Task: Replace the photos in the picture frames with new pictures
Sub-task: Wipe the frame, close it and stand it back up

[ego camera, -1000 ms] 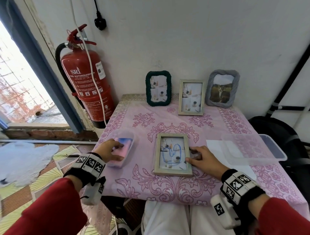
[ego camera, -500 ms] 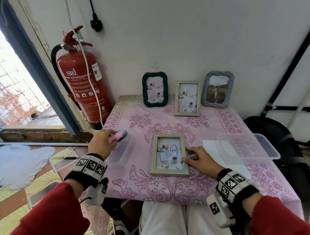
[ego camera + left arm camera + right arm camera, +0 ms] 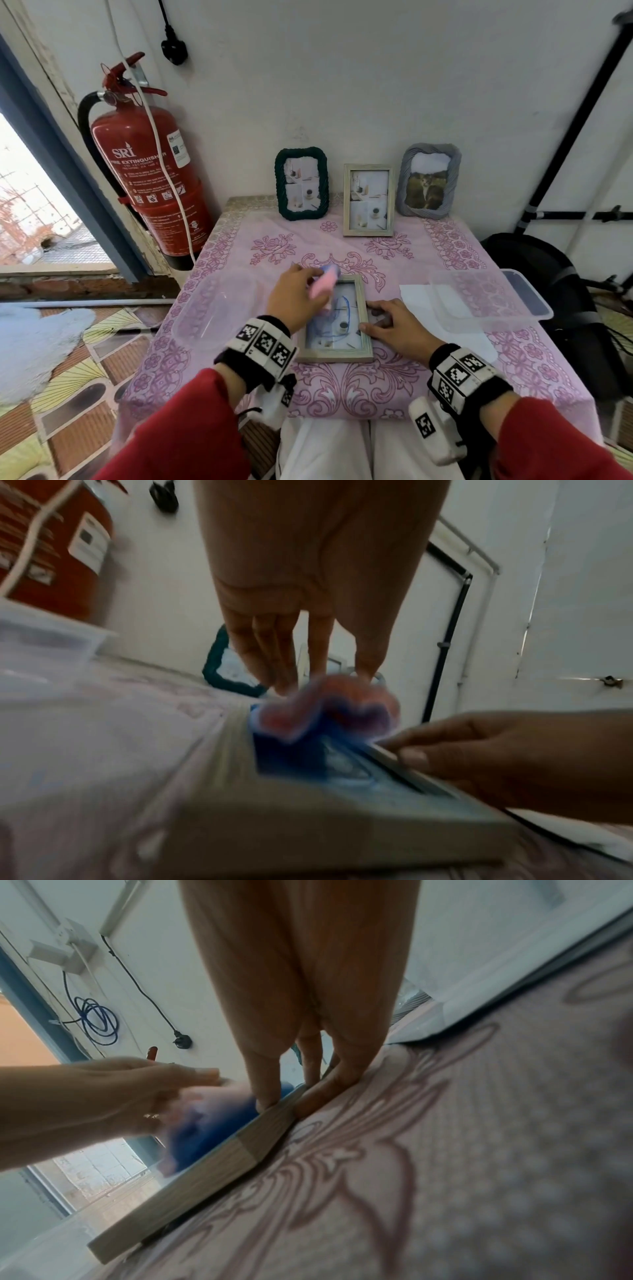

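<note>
A light wooden picture frame (image 3: pixel 335 353) lies flat on the pink tablecloth, and its glass carries a blue scribble over the photo. My left hand (image 3: pixel 297 298) grips a pink and blue cloth (image 3: pixel 323 281) and holds it over the frame's upper left corner. In the left wrist view the cloth (image 3: pixel 325 707) is blurred and hangs just above the glass of the frame (image 3: pixel 342 818). My right hand (image 3: pixel 394 325) holds the frame's right rail. In the right wrist view its thumb sits on top of the frame (image 3: pixel 205 1172) and a finger presses the outer side.
Three frames stand at the wall: a green one (image 3: pixel 301 183), a wooden one (image 3: pixel 369 200) and a grey one with a cat photo (image 3: pixel 428 181). A clear tub (image 3: pixel 214 308) sits left of the flat frame. Right are white paper (image 3: pixel 416 298) and another clear tub (image 3: pixel 489 298). A fire extinguisher (image 3: pixel 147 178) stands at the left.
My left hand lifted the pink cloth out of the left tub and carried it right, over the flat frame. My right hand stayed on the frame's right rail.
</note>
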A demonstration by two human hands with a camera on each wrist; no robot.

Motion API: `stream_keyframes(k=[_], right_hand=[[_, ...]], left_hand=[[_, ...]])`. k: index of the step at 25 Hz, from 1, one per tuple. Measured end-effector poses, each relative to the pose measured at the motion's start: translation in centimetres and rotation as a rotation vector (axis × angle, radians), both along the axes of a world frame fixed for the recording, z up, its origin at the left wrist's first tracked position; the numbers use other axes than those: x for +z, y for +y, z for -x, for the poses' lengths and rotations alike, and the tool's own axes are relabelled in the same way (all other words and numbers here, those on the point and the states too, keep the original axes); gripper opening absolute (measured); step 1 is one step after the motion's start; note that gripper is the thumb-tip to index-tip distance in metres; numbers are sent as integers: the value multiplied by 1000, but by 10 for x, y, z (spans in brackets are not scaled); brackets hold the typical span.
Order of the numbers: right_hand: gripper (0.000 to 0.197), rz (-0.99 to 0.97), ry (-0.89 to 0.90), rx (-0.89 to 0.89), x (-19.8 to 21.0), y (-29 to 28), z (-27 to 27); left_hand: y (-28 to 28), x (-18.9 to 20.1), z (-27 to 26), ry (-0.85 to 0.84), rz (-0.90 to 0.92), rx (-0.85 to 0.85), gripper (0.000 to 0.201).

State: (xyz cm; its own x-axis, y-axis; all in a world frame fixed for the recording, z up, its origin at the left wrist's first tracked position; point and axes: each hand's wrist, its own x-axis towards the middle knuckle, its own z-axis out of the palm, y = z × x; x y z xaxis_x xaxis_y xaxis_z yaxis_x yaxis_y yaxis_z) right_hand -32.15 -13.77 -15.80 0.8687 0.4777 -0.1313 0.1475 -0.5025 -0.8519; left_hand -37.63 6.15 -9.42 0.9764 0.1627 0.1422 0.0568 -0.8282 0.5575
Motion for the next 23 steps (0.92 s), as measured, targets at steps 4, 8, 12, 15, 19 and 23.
stream_keyframes(k=[4, 8, 12, 15, 19, 23], right_hand=[[59, -2, -4, -10, 0, 0, 1], [61, 42, 58, 16, 5, -1, -1], [60, 170, -31, -20, 22, 16, -8], [52, 228, -453, 127, 37, 40, -5], [61, 610, -503, 541, 37, 60, -13], [34, 580, -553, 524, 38, 71, -30]], left_hand=[[-19, -33, -3, 333, -222, -178, 41], [-1, -29, 0, 251, -108, -236, 45], [30, -22, 4, 328, -99, -197, 105], [41, -25, 4, 577, -211, -270, 129], [47, -31, 5, 594, -146, -284, 125], [48, -31, 8, 568, -136, -297, 123]])
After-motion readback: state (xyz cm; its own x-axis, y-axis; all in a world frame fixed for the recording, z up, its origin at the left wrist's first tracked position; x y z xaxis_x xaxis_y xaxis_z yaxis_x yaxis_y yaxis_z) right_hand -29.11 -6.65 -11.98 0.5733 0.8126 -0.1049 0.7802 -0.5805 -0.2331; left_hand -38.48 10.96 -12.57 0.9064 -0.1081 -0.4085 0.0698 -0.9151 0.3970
